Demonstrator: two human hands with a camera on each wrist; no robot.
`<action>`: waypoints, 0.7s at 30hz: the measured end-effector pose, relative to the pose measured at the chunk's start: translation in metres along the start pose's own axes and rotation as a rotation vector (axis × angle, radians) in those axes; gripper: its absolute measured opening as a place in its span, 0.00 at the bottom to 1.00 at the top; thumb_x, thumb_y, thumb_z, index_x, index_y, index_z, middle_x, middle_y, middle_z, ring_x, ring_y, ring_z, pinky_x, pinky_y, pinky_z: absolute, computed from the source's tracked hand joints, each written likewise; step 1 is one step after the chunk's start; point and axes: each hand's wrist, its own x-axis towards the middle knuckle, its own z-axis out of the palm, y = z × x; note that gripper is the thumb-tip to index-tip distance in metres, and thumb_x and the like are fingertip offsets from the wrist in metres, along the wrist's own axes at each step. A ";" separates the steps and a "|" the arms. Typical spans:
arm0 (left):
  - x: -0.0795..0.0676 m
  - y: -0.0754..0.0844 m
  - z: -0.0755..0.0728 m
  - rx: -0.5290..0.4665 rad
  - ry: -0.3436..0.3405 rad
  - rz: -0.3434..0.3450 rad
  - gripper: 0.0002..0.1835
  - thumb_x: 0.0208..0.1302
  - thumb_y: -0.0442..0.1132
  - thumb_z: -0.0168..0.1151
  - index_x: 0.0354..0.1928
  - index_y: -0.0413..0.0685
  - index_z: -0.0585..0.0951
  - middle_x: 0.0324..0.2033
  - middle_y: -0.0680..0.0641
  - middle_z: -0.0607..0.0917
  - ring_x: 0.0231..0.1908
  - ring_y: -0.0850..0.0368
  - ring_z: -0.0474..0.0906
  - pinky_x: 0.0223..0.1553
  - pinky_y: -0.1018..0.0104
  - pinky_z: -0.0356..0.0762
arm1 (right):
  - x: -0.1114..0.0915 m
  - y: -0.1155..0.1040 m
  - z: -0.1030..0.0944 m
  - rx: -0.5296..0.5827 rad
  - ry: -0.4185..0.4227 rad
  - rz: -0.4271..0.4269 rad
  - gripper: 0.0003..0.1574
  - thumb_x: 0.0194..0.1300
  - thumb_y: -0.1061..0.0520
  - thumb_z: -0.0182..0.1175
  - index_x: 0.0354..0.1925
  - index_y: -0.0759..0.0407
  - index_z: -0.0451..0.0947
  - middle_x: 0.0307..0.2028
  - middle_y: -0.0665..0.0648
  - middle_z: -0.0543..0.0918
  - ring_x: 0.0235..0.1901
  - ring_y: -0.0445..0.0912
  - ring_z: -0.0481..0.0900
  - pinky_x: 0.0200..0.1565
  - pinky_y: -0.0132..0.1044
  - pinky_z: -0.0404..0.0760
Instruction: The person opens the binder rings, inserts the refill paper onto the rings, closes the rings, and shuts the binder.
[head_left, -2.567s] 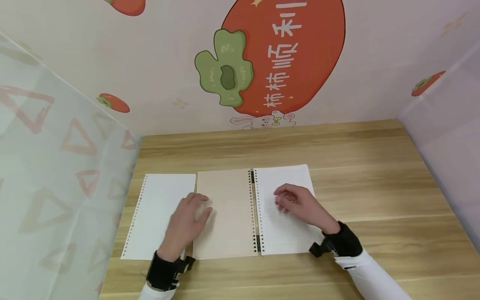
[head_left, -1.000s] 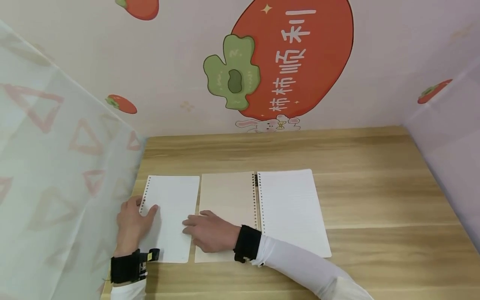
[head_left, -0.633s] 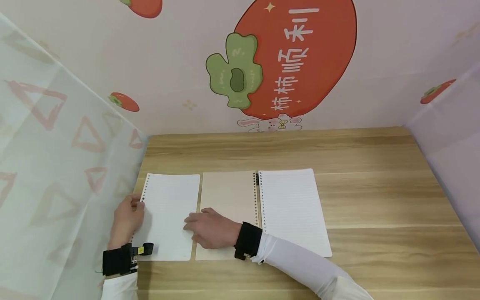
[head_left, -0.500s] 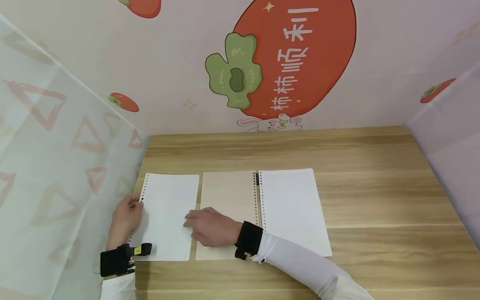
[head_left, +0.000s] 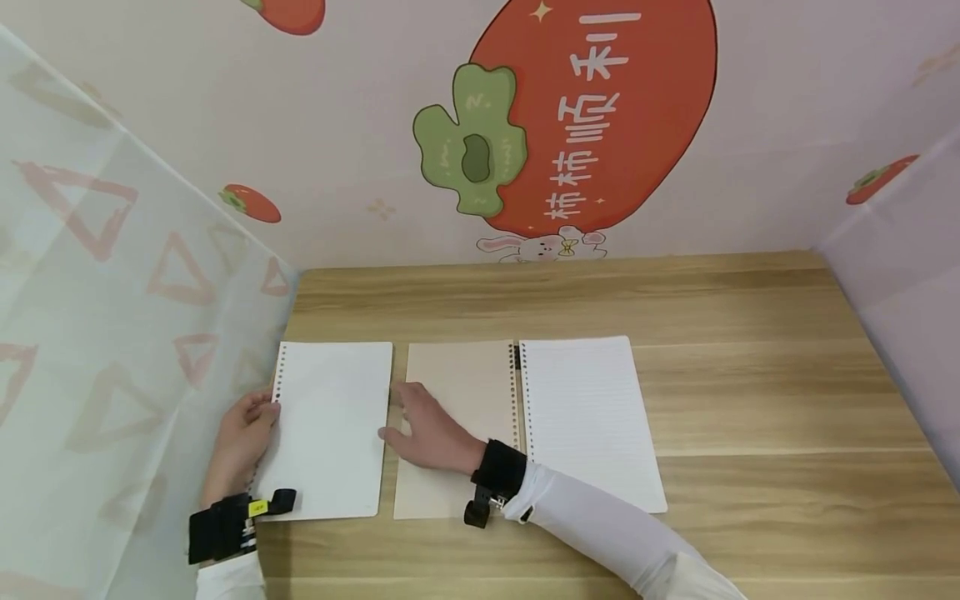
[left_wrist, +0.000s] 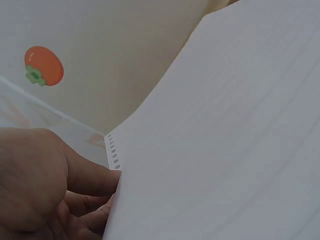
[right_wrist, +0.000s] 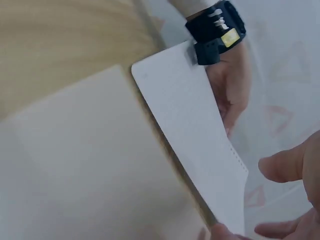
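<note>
The white loose-leaf paper (head_left: 333,429) at the left has punched holes along its left edge. My left hand (head_left: 242,437) pinches that punched edge between thumb and fingers. In the left wrist view the lined paper (left_wrist: 215,125) bends upward from the thumb, and the other fingertips are hidden behind it. My right hand (head_left: 431,429) reaches across the beige sheet (head_left: 457,367) to the paper's right edge, thumb and fingers spread. The right wrist view has the thumb (right_wrist: 285,165) apart from the paper, while a fingertip (right_wrist: 220,232) is close to its edge.
Right of the beige sheet lies a white lined sheet stack (head_left: 588,417), with a dark binder strip (head_left: 517,357) between their punched edges. Everything is on a wooden table (head_left: 750,375). A patterned wall (head_left: 337,125) rises behind, with side panels at left and right.
My left hand has closed on the paper's punched edge and drawn the paper slightly left and upward. My right hand crossed over from the right sheet, and its fingers have now spread.
</note>
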 end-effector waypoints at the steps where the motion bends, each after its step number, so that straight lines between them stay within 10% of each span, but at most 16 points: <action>1: 0.000 -0.001 -0.001 -0.009 -0.002 -0.002 0.31 0.87 0.48 0.43 0.80 0.36 0.62 0.71 0.31 0.73 0.65 0.43 0.72 0.51 0.68 0.70 | 0.001 -0.001 0.000 0.059 -0.004 0.032 0.46 0.81 0.50 0.59 0.82 0.68 0.52 0.76 0.67 0.65 0.71 0.56 0.74 0.69 0.39 0.75; 8: -0.001 -0.006 -0.005 -0.071 -0.019 -0.019 0.32 0.87 0.51 0.44 0.82 0.41 0.61 0.72 0.36 0.73 0.59 0.55 0.74 0.46 0.78 0.72 | 0.007 -0.002 0.005 0.342 -0.008 0.163 0.49 0.79 0.49 0.61 0.83 0.66 0.50 0.71 0.64 0.75 0.62 0.53 0.85 0.58 0.36 0.83; 14: -0.004 -0.005 -0.001 -0.101 -0.025 -0.016 0.31 0.86 0.52 0.45 0.81 0.43 0.62 0.69 0.38 0.75 0.51 0.60 0.76 0.45 0.71 0.75 | 0.010 0.001 0.009 0.523 0.005 0.200 0.31 0.79 0.55 0.61 0.72 0.68 0.68 0.42 0.55 0.90 0.35 0.52 0.93 0.44 0.40 0.90; 21: -0.009 0.000 0.010 -0.126 -0.034 -0.003 0.32 0.86 0.52 0.47 0.82 0.44 0.62 0.69 0.37 0.75 0.47 0.63 0.77 0.43 0.71 0.78 | 0.008 0.005 0.002 0.553 0.053 0.204 0.17 0.79 0.57 0.61 0.59 0.64 0.77 0.37 0.55 0.91 0.28 0.56 0.92 0.39 0.45 0.91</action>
